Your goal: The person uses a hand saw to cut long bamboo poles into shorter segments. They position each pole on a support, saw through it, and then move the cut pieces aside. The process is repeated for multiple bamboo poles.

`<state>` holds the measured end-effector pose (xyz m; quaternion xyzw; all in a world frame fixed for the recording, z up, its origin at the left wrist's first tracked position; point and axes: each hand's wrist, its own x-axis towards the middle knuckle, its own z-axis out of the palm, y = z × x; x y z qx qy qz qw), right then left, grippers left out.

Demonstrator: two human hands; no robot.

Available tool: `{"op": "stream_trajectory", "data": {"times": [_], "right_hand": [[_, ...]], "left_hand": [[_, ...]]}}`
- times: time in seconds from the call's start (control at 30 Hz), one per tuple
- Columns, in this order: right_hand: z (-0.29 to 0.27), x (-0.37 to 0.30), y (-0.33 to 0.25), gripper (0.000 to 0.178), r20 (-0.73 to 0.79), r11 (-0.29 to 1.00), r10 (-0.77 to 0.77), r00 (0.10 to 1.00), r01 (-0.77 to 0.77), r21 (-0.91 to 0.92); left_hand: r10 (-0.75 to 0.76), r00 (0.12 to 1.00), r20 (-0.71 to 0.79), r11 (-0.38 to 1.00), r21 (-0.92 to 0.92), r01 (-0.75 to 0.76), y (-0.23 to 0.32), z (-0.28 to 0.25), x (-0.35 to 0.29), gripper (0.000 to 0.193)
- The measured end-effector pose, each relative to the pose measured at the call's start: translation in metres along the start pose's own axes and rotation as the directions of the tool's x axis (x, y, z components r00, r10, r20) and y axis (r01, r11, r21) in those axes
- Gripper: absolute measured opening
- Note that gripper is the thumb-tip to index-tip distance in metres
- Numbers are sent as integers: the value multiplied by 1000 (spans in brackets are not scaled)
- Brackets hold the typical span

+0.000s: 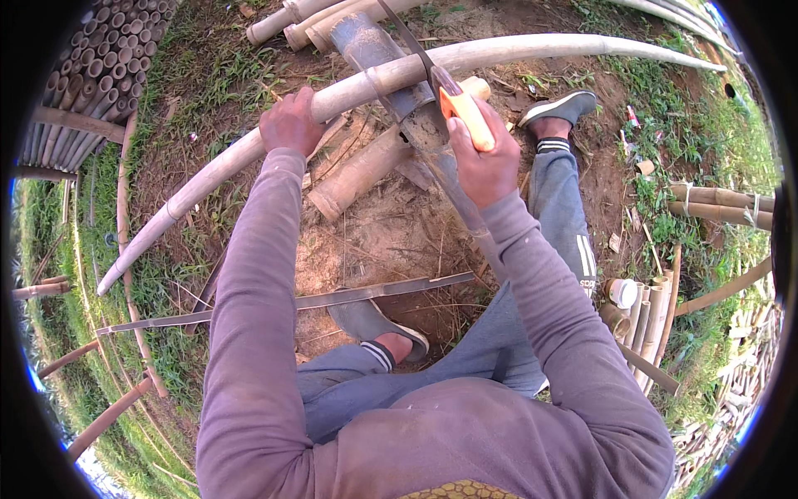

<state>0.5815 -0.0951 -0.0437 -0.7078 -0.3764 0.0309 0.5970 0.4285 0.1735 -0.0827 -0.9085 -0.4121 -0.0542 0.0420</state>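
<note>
A long pale bamboo pole [465,56] lies across a thick grey bamboo support [363,43], its two ends reaching far out to the left and right. My left hand [291,122] is closed around the pole, left of the support. In my right hand [490,158] is the orange handle of a hand saw [467,116]. The saw's dark blade points up and away, set against the pole just right of the support. A short, thick bamboo piece [359,175] rests beneath, on ground strewn with sawdust.
Cut bamboo is stacked [108,62] at the far left. A flat dark strip [374,291] lies across near my feet. On the right stand upright bamboo pieces [652,320] with a white cup [622,293] by them, and tied poles [719,205] farther up. My shoes [561,108] flank the support.
</note>
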Motion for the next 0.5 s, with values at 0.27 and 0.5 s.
{"op": "stream_trajectory", "data": {"times": [0.27, 0.5], "right_hand": [[-98, -152, -20, 55, 89, 995, 74, 993, -69, -67], [-22, -38, 4, 51, -8, 998, -52, 999, 51, -43]], "left_hand": [[12, 996, -92, 1000, 8, -12, -14, 18, -4, 42], [1, 995, -100, 996, 85, 7, -10, 28, 0, 52]]}}
